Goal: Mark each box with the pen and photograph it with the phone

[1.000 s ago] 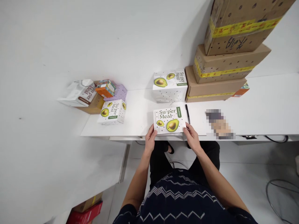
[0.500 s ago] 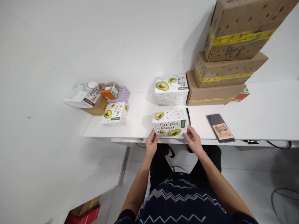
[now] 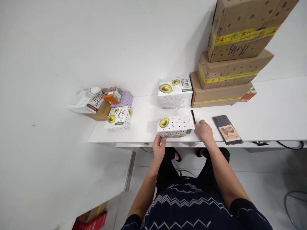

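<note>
A white avocado-print "Su-per Meal" box rests on the white desk near its front edge. My left hand pinches the box's near left corner from the front. My right hand lies against the box's right end, fingers curled loosely on the desk. A black pen lies just behind that hand.
A second avocado box stands behind, a third one to the left beside a heap of small cartons. Taped brown cardboard boxes are stacked at the back right. A phone lies right of my hand.
The box has been tipped away from me, from showing its printed front face to lying with a side face upward. My right hand slid from its near corner to its right end.
</note>
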`<state>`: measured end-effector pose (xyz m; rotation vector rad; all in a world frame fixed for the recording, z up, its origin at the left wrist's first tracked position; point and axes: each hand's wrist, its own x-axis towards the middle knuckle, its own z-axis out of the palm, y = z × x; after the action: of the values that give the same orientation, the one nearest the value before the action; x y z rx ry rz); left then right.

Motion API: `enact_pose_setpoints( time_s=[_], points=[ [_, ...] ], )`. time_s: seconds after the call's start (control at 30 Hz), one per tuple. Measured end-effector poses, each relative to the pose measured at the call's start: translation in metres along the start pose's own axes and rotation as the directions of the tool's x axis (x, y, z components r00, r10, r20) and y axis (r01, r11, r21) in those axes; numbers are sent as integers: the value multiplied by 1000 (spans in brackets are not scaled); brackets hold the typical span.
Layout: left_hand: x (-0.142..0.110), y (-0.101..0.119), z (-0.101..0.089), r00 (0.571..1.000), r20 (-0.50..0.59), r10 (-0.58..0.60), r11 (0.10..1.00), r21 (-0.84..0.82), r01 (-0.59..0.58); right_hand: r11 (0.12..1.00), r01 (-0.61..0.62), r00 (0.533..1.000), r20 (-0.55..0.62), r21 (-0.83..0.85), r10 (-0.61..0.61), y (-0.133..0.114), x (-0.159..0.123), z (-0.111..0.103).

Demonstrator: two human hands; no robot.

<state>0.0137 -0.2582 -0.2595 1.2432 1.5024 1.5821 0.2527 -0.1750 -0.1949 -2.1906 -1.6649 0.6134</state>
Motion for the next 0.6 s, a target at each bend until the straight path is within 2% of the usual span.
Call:
enact_pose_setpoints(
  time_s=[0.1, 0.2, 0.27, 0.33, 0.4, 0.47, 0.57, 0.6],
  points=[
    [1, 13, -1, 998, 12, 60, 998, 22, -60, 998, -52, 994, 91, -40, 56, -10, 12, -6],
    [6, 31, -5, 984, 17, 177, 973, 147, -177, 1000, -21, 994, 104, 5, 20, -9, 14, -11],
    [12, 44, -6, 948, 46, 314, 918, 242, -315, 996, -5, 996, 89, 91, -3, -6, 10, -18],
    [18, 56, -4, 891, 93, 445, 833, 324, -449, 955, 0, 999, 35, 298, -11, -4, 3, -29],
    [22, 65, 2, 840, 128, 527, 746, 405, -529, 829, 32, 997, -80, 558, 15, -4, -6, -42],
    [24, 72, 10, 818, 128, 561, 687, 479, -546, 640, 127, 976, -209, 758, 54, -9, -16, -55],
    [22, 78, 23, 804, 116, 583, 638, 547, -542, 338, 325, 935, -354, 884, 29, -22, -30, -70],
    [20, 79, 27, 796, 128, 592, 620, 559, -551, 267, 376, 922, -388, 887, -7, -28, -35, -73]
  ],
)
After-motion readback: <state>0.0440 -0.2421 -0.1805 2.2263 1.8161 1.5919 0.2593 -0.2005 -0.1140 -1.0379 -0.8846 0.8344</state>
